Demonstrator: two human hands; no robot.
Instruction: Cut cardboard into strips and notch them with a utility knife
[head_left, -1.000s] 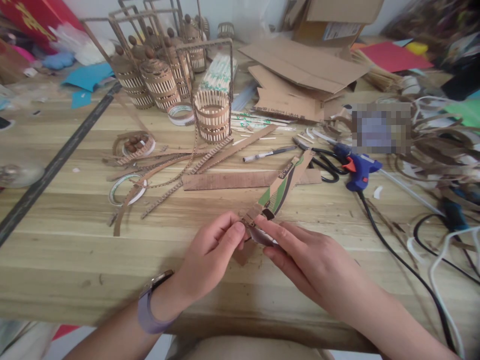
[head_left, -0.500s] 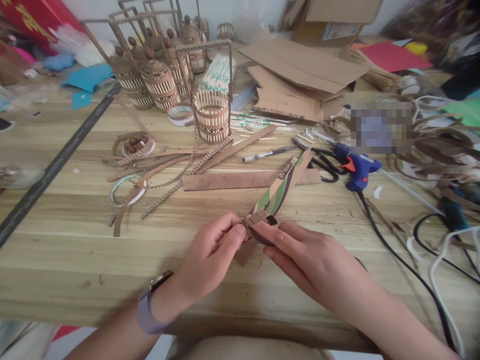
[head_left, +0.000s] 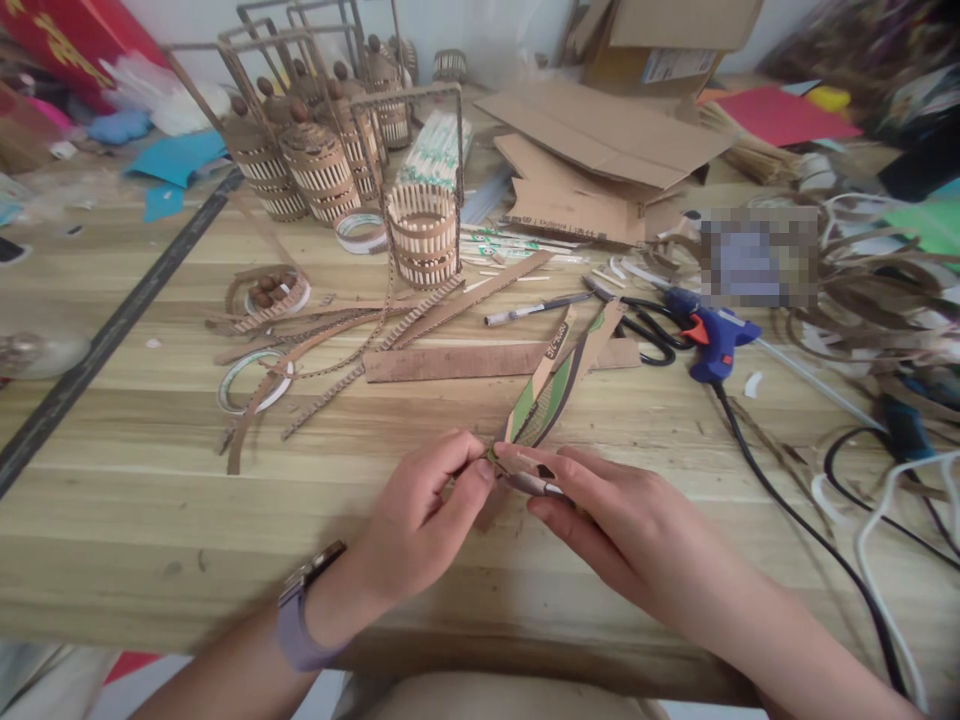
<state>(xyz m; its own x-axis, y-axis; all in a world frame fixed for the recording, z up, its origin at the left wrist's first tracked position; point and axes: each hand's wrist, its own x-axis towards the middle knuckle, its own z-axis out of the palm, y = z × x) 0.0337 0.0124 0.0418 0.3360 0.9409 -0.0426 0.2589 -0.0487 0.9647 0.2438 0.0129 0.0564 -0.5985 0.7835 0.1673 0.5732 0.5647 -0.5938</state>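
Observation:
Low in the middle of the head view, my left hand (head_left: 431, 510) pinches the near end of a cardboard strip between thumb and fingers. That green-printed cardboard strip (head_left: 555, 395) slants away from my fingers to the upper right, split into two tails. My right hand (head_left: 622, 510) is closed close beside the left, its fingers on a brown part of the strip. Under its index finger shows a slim greyish piece (head_left: 532, 484) whose kind I cannot make out. A plain cardboard strip (head_left: 442, 362) lies flat behind the hands.
A blue glue gun (head_left: 724, 345) and black-handled scissors (head_left: 652, 335) lie to the right, with trailing cables. Behind are an open stick lantern (head_left: 424, 235), finished lanterns (head_left: 319, 165), tape rolls (head_left: 255, 380), a pen (head_left: 536, 308) and stacked cardboard (head_left: 607, 130).
My right fingers have shifted slightly at the strip's near end, and the dark spot by them has changed to a greyish piece. The strip's left tail has swung a little left.

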